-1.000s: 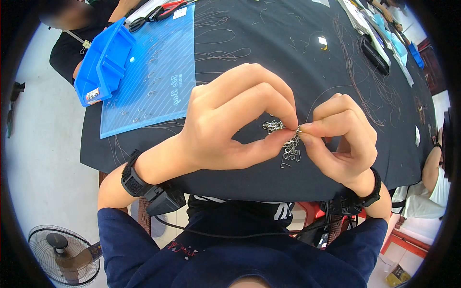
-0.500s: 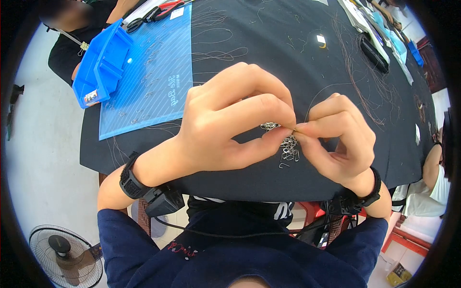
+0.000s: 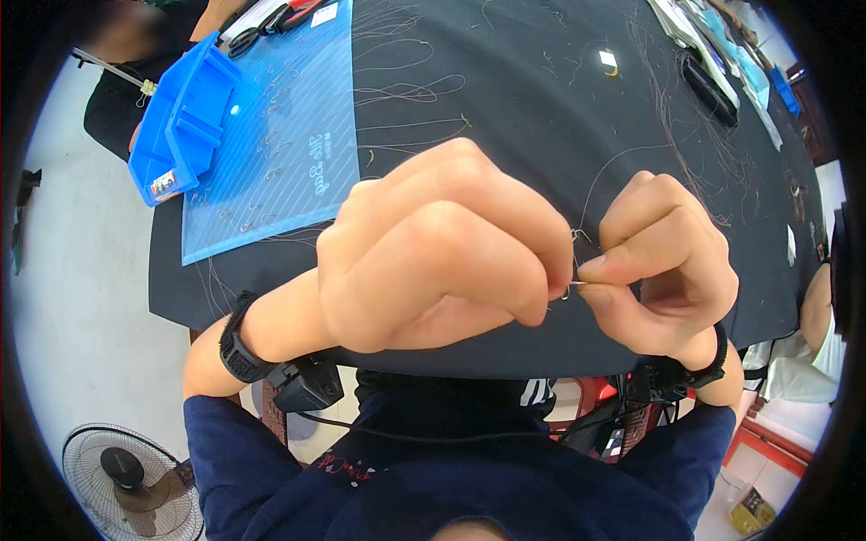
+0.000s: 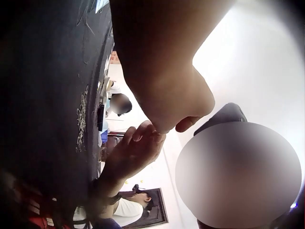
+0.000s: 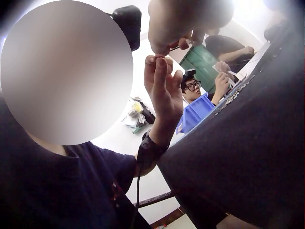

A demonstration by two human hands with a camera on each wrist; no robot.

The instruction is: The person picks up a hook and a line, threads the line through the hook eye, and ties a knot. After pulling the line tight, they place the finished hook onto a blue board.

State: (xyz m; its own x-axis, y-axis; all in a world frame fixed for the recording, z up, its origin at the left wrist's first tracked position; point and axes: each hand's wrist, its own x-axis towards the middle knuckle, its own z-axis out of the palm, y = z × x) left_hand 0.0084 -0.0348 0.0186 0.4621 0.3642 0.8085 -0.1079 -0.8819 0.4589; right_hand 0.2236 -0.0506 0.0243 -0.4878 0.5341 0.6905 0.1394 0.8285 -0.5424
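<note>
My right hand (image 3: 672, 261) pinches the end of a small, shiny fish hook (image 3: 577, 283) between thumb and forefinger. My left hand (image 3: 442, 248) is turned knuckles up, its fingers curled against the same hook, with its fingertips hidden in the head view. In the left wrist view, the fingertips of my left hand (image 4: 178, 98) and right hand (image 4: 136, 150) meet well above the table. A pile of silver hooks (image 4: 82, 119) lies on the black cloth below, mostly covered by my left hand in the head view. Thin line (image 3: 595, 180) runs up from between the hands.
A clear blue file bag (image 3: 298, 135) bears rows of hooks, with line loops (image 3: 406, 90) trailing off its edge. On it stand a blue bin (image 3: 180, 135) and red-handled pliers (image 3: 302, 13). Loose line strands (image 3: 667, 117) and a black case (image 3: 710, 90) lie right.
My left hand has rolled over, knuckles now up, and come closer to the camera, hiding most of the pile. The right hand has shifted slightly down and right, still pinching.
</note>
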